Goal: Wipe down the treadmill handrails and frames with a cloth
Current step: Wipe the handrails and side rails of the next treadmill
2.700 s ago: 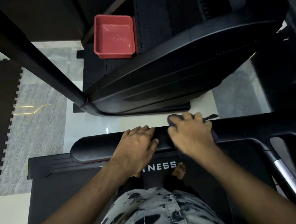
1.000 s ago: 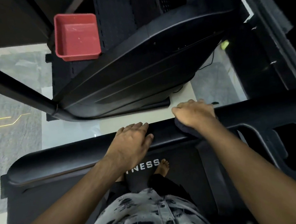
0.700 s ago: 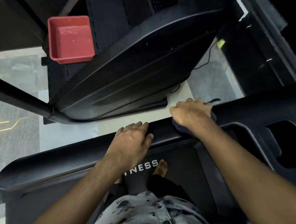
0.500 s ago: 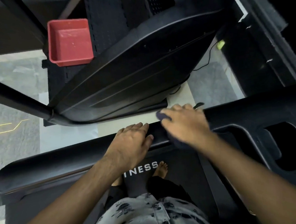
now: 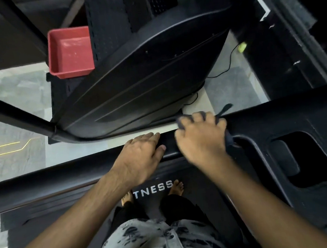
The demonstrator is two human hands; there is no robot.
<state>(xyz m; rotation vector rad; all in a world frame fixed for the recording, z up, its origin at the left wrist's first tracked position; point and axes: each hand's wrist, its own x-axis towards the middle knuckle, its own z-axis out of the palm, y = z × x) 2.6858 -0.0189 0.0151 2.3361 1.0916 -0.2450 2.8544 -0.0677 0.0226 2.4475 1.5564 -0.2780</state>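
Right hand (image 5: pixel 200 138) is on the treadmill's black handrail (image 5: pixel 65 175), fingers curled over a dark cloth (image 5: pixel 228 139) pinned to the bar under the palm, with scraps sticking out past the fingertips and at the little-finger side. The hand is motion-blurred, so it looks like a clutch but I can't tell how tight. Left hand (image 5: pixel 141 156) lies flat on the same rail, fingers straight and together, holding nothing, thumb tip just beside the right thumb; past both sets of fingertips there's a strip of pale floor (image 5: pixel 73 149), then a neighbouring machine's black shroud (image 5: pixel 145 76), with a red tray (image 5: pixel 69 53) further out left.
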